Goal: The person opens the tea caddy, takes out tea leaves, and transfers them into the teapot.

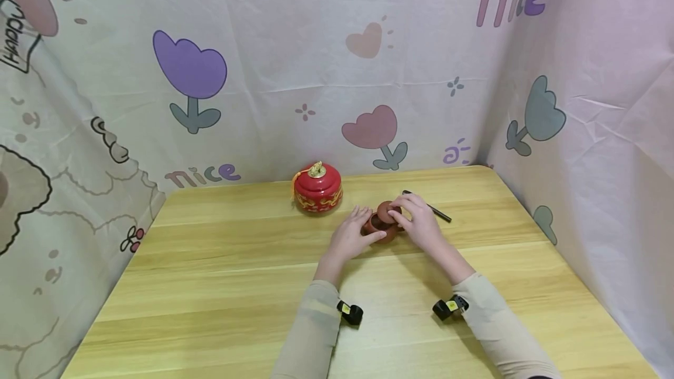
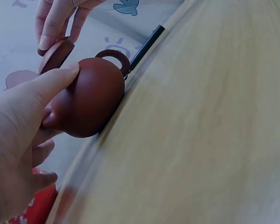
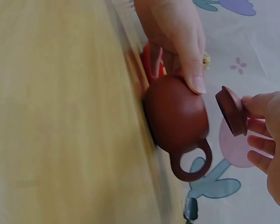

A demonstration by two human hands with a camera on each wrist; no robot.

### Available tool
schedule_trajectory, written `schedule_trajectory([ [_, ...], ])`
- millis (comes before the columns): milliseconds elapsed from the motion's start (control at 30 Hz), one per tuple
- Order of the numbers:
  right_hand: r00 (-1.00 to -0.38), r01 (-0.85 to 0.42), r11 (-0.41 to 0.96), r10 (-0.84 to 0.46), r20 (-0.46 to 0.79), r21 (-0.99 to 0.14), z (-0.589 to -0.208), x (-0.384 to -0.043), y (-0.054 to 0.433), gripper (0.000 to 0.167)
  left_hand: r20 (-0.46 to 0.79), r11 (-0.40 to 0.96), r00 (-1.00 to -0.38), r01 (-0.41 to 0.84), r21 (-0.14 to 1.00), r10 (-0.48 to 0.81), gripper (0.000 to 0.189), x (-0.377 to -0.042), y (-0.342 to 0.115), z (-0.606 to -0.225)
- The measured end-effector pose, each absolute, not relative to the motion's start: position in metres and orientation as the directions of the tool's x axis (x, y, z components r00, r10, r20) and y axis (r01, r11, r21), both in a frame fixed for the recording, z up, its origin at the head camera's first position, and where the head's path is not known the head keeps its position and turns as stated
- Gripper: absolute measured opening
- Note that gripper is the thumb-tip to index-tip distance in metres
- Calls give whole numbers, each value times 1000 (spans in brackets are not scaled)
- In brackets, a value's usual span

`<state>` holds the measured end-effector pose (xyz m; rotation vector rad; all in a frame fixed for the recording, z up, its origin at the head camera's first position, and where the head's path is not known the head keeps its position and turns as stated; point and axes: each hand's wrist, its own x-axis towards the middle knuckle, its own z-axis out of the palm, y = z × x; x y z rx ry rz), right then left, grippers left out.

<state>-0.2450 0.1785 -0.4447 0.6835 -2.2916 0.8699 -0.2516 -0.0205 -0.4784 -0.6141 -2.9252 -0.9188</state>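
A small reddish-brown clay teapot (image 1: 388,237) stands on the table with its top uncovered, its loop handle (image 3: 195,175) showing in the right wrist view. My left hand (image 1: 350,235) holds the pot on its spout side, the thumb on the rim and the other fingers at the far side. Pinched by the knob between thumb and fingers of my right hand (image 1: 421,226), the round lid (image 3: 231,112) is tilted above the opening, apart from the pot in the right wrist view. The pot's inside is dark and partly hidden by the lid.
Left of the teapot, at the back of the wooden table (image 1: 221,285), sits a red lidded jar (image 1: 318,192) with gold patterns, a gold knob and an orange tassel. A thin black rod (image 1: 439,214) lies behind the right hand. A printed cloth (image 1: 263,45) hangs behind the table.
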Motion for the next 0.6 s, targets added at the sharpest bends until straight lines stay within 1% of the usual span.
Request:
schedule_trajectory([
  [200, -692, -626, 660, -224, 686, -415, -436, -245, 189, 15, 103, 766, -924, 364, 529, 368, 81, -250, -18, -472],
  [433, -725, -575, 690, -179, 666, -440, -435, -243, 204, 16, 44, 829, -932, 340, 445, 359, 82, -248, -14, -464],
  [600, -735, -554, 699, -157, 660, -451, -434, -240, 216, 16, 30, 852, -936, 333, 404, 352, 82, -245, -12, -463],
])
